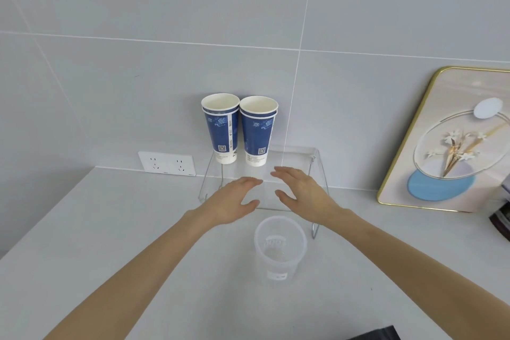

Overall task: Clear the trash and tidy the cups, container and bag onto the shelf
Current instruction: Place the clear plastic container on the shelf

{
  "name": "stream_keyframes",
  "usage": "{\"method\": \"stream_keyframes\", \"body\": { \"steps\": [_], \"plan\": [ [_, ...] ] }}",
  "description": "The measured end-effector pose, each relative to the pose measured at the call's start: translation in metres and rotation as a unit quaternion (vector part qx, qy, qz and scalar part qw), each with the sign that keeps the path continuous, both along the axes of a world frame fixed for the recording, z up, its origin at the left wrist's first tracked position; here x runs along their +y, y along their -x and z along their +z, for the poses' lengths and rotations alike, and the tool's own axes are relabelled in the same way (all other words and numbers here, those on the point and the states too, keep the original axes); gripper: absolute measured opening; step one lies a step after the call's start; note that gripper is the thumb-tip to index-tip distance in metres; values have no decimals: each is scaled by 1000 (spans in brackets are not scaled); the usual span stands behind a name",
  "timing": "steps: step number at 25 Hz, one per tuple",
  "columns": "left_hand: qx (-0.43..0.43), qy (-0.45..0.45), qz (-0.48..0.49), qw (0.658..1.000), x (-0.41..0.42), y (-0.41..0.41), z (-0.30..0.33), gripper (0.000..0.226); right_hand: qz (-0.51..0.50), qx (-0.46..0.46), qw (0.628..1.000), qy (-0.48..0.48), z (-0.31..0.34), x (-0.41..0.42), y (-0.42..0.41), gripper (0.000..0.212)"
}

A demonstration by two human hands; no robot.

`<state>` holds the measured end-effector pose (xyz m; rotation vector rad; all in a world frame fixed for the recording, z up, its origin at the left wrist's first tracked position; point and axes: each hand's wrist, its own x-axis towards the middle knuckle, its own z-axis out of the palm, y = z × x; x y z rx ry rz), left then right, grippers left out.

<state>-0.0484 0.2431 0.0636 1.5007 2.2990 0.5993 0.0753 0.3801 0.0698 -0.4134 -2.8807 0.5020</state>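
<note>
Two stacks of blue-and-white paper cups [220, 127] [258, 131] stand upright side by side at the back left of a clear acrylic shelf [289, 157] against the wall. A translucent plastic container [279, 250] stands on the counter just in front of the shelf. My left hand [234, 200] and my right hand [300, 193] hover over the shelf's front edge, palms down, fingers spread, holding nothing. They sit just beyond the container, one on each side.
A white double socket [167, 163] is on the wall left of the shelf. A gold-framed flower picture [452, 143] leans on the wall at right, with dark items [501, 219] beside it. A dark object [372, 334] shows at the bottom edge. The grey counter [110, 229] spreads left.
</note>
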Motion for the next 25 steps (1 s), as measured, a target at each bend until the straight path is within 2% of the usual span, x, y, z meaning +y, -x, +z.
{"method": "stream_keyframes", "body": {
  "steps": [3, 6, 7, 9, 13, 20, 25],
  "plan": [
    [41, 27, -40, 998, -18, -19, -15, 49, 42, -60, 996, -41, -17, -10, -33, 46],
    [67, 52, -70, 994, -32, -40, -31, 49, 72, -121, 988, -57, -35, -19, -60, 71],
    [80, 62, -82, 992, -36, -45, -36, 49, 79, -140, 985, -62, -41, -21, -66, 72],
    [119, 80, -97, 985, -42, -53, -47, 47, 83, -168, 980, -65, -49, -25, -75, 54],
    [165, 55, -67, 983, -48, -61, -63, 36, 77, -158, 983, -58, -55, -31, -80, 33],
    [139, -10, -34, 990, -61, -56, -49, 29, 61, -127, 989, -34, -34, -41, -76, 26],
    [131, -130, 8, 983, -74, -45, -18, 57, 64, -45, 997, 17, -4, -42, -67, 23]
  ]
}}
